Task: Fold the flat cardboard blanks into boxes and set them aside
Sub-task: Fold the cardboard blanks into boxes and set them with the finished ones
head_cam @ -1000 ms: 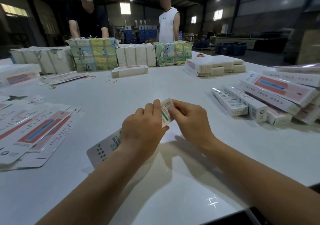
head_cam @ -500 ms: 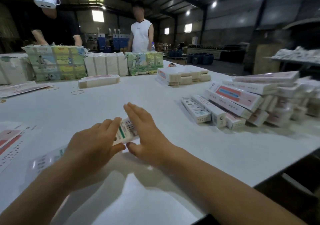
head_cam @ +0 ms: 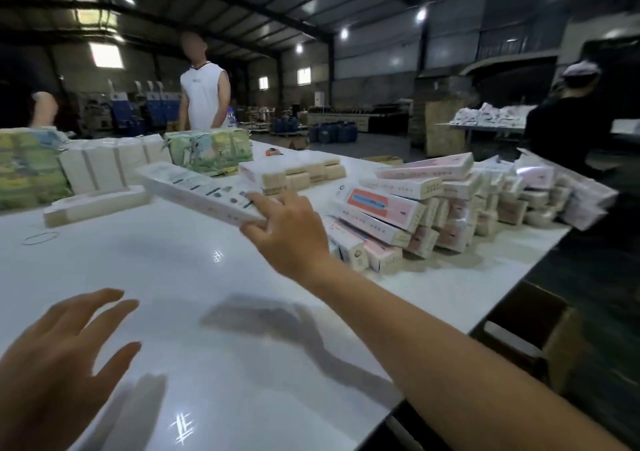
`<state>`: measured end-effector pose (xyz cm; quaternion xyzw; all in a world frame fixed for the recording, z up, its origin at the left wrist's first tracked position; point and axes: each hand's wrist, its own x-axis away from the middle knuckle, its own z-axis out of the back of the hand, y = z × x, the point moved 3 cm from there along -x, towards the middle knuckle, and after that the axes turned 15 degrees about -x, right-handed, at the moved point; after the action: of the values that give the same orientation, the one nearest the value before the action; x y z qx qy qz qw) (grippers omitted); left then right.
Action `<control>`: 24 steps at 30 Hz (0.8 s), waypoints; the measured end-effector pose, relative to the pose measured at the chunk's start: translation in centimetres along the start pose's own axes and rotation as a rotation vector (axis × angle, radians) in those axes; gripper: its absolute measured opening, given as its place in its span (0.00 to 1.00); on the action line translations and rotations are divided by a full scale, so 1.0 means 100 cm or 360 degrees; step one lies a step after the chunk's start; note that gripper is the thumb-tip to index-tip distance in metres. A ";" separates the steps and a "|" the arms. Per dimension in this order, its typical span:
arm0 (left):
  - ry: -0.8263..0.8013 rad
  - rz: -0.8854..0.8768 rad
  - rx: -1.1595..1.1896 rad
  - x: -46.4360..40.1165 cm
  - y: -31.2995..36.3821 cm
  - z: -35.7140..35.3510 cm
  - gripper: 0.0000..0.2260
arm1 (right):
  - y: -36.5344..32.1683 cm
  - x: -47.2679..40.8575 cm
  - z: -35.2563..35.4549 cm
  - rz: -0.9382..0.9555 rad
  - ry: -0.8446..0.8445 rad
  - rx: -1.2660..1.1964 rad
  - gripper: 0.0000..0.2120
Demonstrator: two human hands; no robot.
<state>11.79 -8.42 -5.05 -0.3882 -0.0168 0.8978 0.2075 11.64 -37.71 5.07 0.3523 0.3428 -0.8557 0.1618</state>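
Right hand (head_cam: 289, 232) grips a folded box (head_cam: 201, 192) above the table (head_cam: 145, 270); left hand (head_cam: 55, 357) hovers spread

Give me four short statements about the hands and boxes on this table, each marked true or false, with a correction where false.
1. The right hand holds a folded box above the table. True.
2. The left hand grips a flat blank. False: it is open and holds nothing.
3. A pile of folded boxes lies to the right of the right hand. True.
4. The held box rests flat on the table. False: it is lifted clear, casting a shadow below.
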 end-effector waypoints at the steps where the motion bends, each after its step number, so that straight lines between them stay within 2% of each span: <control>1: -0.0045 0.0017 0.0037 0.002 0.000 -0.005 0.27 | 0.016 -0.008 0.020 0.0019 0.0131 0.0099 0.21; 3: -0.0081 0.0059 0.0084 0.003 0.002 -0.010 0.29 | 0.060 -0.013 0.061 -0.0060 0.0265 0.0421 0.21; 6: -0.0142 0.0123 0.0132 0.001 0.016 -0.004 0.31 | 0.133 0.010 0.101 -0.0417 0.0102 0.0971 0.22; 9: -0.0228 0.0091 0.0142 -0.003 0.040 0.011 0.27 | 0.161 0.031 0.111 -0.0499 -0.0035 0.1189 0.24; 11: -0.0388 0.0174 0.0233 -0.003 0.050 0.020 0.21 | 0.156 0.030 0.110 -0.0585 -0.0066 0.1123 0.24; 13: -0.0532 0.0245 0.0331 0.000 0.059 0.028 0.11 | 0.134 0.023 0.108 -0.0594 -0.0010 0.0947 0.24; 14: -0.0546 0.0247 0.0321 0.000 0.062 0.032 0.07 | 0.117 0.017 0.103 -0.0502 0.0036 0.0848 0.24; 16: -0.0606 0.0239 0.0210 -0.002 0.068 0.041 0.11 | 0.074 0.006 0.083 -0.0222 0.0065 0.0629 0.20; 18: -0.0687 0.0248 0.0150 -0.003 0.074 0.046 0.12 | 0.026 0.001 0.046 -0.0016 -0.0099 0.0343 0.15; 20: -0.0744 0.0295 0.0158 -0.003 0.077 0.049 0.10 | -0.014 0.009 -0.003 0.0059 -0.0398 0.0109 0.13; 24: -0.0769 0.0314 0.0239 0.000 0.074 0.053 0.12 | -0.046 0.045 -0.088 0.0012 -0.0836 0.0058 0.13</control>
<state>5.39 -14.45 -2.73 -0.1461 0.0387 0.9789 0.1373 10.40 -28.44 -0.50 0.1221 0.2722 -0.9233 0.2420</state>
